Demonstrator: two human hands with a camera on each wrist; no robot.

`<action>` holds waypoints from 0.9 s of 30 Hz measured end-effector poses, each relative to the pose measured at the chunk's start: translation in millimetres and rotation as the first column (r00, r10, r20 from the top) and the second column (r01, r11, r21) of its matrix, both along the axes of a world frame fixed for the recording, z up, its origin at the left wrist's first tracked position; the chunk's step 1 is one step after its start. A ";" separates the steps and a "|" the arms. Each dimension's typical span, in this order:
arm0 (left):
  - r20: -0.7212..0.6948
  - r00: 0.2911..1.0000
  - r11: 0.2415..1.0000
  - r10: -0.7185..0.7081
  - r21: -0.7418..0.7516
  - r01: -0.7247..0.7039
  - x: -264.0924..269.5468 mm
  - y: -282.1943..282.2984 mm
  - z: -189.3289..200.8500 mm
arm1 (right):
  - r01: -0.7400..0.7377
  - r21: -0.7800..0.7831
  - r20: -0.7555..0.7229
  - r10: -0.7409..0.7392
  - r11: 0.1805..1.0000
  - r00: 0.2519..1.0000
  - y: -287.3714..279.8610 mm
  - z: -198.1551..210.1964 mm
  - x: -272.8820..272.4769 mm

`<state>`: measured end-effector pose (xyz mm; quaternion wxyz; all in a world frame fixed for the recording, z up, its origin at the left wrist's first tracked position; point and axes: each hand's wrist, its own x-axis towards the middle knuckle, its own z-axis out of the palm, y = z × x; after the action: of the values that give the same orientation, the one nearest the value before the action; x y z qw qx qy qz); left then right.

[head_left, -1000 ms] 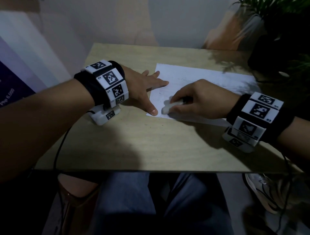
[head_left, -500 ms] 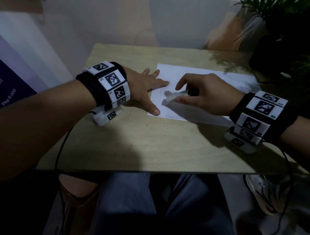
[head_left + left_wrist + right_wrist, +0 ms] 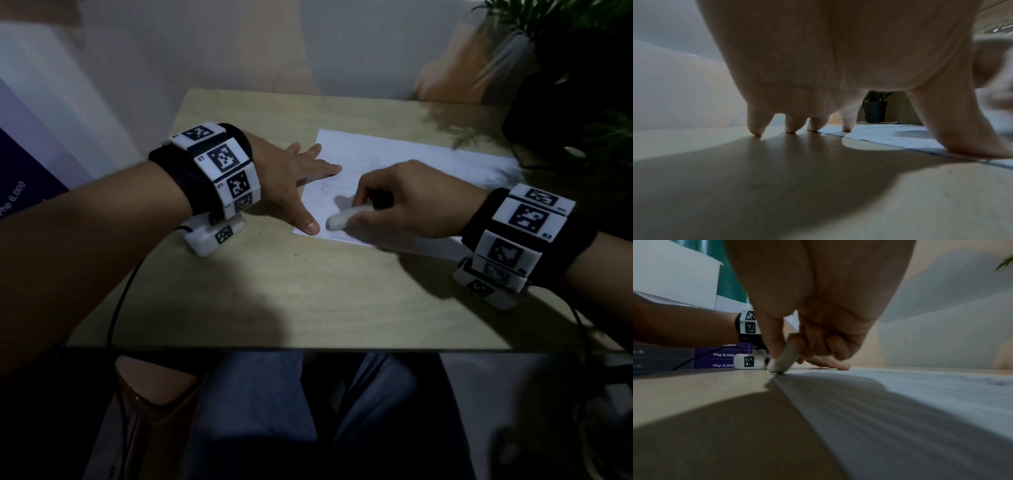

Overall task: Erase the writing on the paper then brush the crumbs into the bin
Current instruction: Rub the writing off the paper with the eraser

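Wooden table [image 3: 308, 301] beside pale wall [image 3: 359, 44]

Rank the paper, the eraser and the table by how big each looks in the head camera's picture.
1. Table, by far the largest.
2. Paper, a sheet on the table, partly under both hands.
3. Eraser, small, gripped in the right hand.

Head looks down; wrists skim table [image 3: 308, 301] facing inward; all share paper [image 3: 411, 154].
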<state>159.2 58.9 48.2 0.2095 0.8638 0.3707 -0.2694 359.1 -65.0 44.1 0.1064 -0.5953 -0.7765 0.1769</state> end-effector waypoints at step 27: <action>-0.010 1.000 1.000 0.000 0.002 0.000 0.6 -1.6 1.5 | -0.064 -0.055 -0.011 0.063 0.996 0.998 -8.6 3.8 -2.3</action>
<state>159.8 57.3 49.7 0.2068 0.8627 0.3719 -0.2733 356.8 -73.6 47.9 0.0876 -0.5724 -0.7893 0.2044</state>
